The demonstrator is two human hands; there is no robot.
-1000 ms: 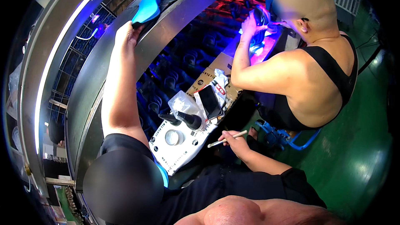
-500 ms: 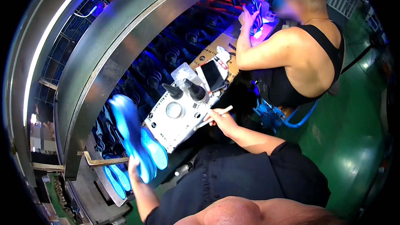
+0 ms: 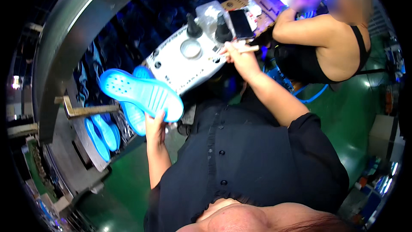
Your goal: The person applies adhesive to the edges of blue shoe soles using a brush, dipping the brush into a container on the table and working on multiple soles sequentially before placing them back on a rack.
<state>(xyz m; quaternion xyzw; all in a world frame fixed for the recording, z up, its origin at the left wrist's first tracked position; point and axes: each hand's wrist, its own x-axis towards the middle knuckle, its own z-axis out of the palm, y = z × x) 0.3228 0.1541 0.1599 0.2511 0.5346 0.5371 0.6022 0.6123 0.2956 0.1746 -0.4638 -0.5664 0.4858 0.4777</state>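
Observation:
My left hand (image 3: pixel 155 131) is closed around the heel end of a bright blue shoe sole (image 3: pixel 139 92), its ribbed and dotted face turned up. Another blue sole (image 3: pixel 134 118) shows partly from beneath it. In my right hand (image 3: pixel 240 58), over the right edge of the white work surface (image 3: pixel 174 68), is a pale-handled brush (image 3: pixel 251 49); its working end is hard to make out. A round tub (image 3: pixel 191 49) with pale contents stands left of that hand. Beyond it are two dark bottles with pointed nozzles, one left (image 3: pixel 194 26) and one right (image 3: pixel 222 30).
Several blue soles (image 3: pixel 103 133) lie on the metal ledge at left, beside a bracket (image 3: pixel 90 111). A phone (image 3: pixel 241 23) and a clear plastic container (image 3: pixel 209 10) are at the back. A co-worker (image 3: pixel 317 38) sits at the right. A curved metal frame (image 3: pixel 56 51) arches overhead.
The sole in my left hand has swung from nearly upright to lying across, its patterned face up. My right hand remains near the surface's right edge with the brush. The view has shifted.

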